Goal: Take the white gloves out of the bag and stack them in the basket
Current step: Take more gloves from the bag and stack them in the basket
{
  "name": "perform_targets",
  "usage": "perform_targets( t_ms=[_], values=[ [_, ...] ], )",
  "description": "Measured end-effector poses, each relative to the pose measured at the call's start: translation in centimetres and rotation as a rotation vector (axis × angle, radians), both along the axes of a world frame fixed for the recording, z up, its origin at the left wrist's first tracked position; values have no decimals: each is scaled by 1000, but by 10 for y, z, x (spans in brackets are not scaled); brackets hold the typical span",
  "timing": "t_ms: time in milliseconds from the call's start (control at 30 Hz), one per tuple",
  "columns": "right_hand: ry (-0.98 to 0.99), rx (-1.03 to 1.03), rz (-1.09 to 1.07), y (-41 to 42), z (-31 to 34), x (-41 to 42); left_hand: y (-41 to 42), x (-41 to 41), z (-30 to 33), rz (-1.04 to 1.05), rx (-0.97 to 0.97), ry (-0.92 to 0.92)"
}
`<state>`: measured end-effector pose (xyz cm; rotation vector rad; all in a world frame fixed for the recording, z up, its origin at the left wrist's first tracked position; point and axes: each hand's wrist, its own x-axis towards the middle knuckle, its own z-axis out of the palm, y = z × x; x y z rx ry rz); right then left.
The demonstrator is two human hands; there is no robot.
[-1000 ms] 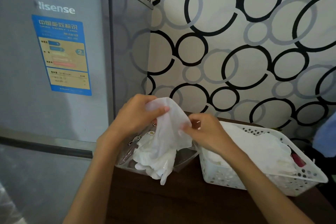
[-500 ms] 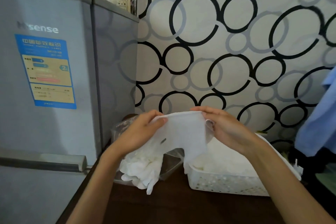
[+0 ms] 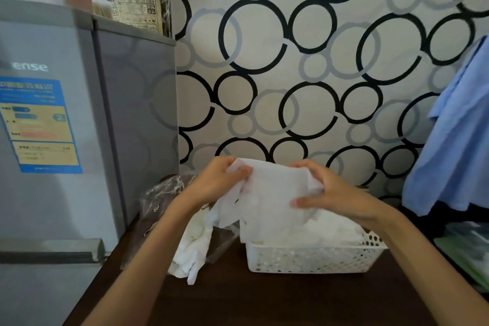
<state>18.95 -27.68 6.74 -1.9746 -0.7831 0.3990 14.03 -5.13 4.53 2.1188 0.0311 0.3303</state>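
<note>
Low in the middle of the frame, the left hand [image 3: 219,185] and the right hand [image 3: 325,196] hold one white glove [image 3: 275,193] stretched between them, each hand pinching an upper edge with fingers curled onto the cloth, so both grips are clamped on that glove. Its lower part hangs over the near-left corner of the white perforated basket [image 3: 312,259], which stands lower right of centre on the dark wooden table [image 3: 264,302]. The basket already holds a heap of white gloves [image 3: 333,227] that rises about to its rim, so a good share of the work looks done. To the left of the basket lies the clear plastic bag [image 3: 161,193], crumpled against the grey fridge [image 3: 79,140], and a bundle of remaining gloves [image 3: 193,251] spills out of its mouth onto the table toward the bottom of the frame. How many are left in that bundle is hard to say, since the cloth blurs into one white mass. By this reading the task is somewhere past its middle: the glove in hand has yet to be laid on the heap, and the bundle at the bag has yet to be moved over.
</note>
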Motion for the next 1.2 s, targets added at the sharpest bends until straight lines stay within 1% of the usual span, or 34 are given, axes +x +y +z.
perform_targets(
  t_ms=[100,200,300,367,433,500,533,600,633,700,767,833,900,967,1000,1067,1200],
  values=[
    [48,225,-170,-18,2,13,-2,4,6,-30,-15,41],
    [65,307,-278,-30,3,20,-6,5,5,-130,-53,83],
    [6,357,-430,-31,0,24,-13,5,2,-231,-208,90],
    [-57,378,-513,-26,-2,25,-13,5,-2,-245,-260,103],
    [-166,397,-549,-19,-3,24,-12,6,-5,-229,-277,111],
    [-266,432,-549,-9,-3,21,-10,8,-8,-169,-311,69],
    [-299,450,-541,-3,-2,18,-11,7,-8,-115,-355,14],
    [-322,490,-508,6,0,13,-16,0,-3,10,-428,-173],
    [-313,508,-493,11,1,10,-19,-4,1,89,-428,-276],
    [-263,522,-482,15,3,8,-18,-4,6,264,-332,-405],
    [-182,521,-488,12,0,14,-14,1,8,351,-186,-397],
    [-124,433,-529,3,-10,24,-12,14,3,347,-74,-280],
    [-95,255,-572,-9,-29,40,-15,32,-6,278,60,-89],
    [-121,48,-600,-20,-54,59,-21,54,-24,167,108,76],
    [-156,-18,-613,-24,-63,66,-20,64,-30,139,131,128],
    [-238,-122,-644,-34,-77,77,-22,82,-45,114,206,185],
    [-374,-243,-686,-46,-83,86,-25,96,-52,184,375,135]
  ],
)
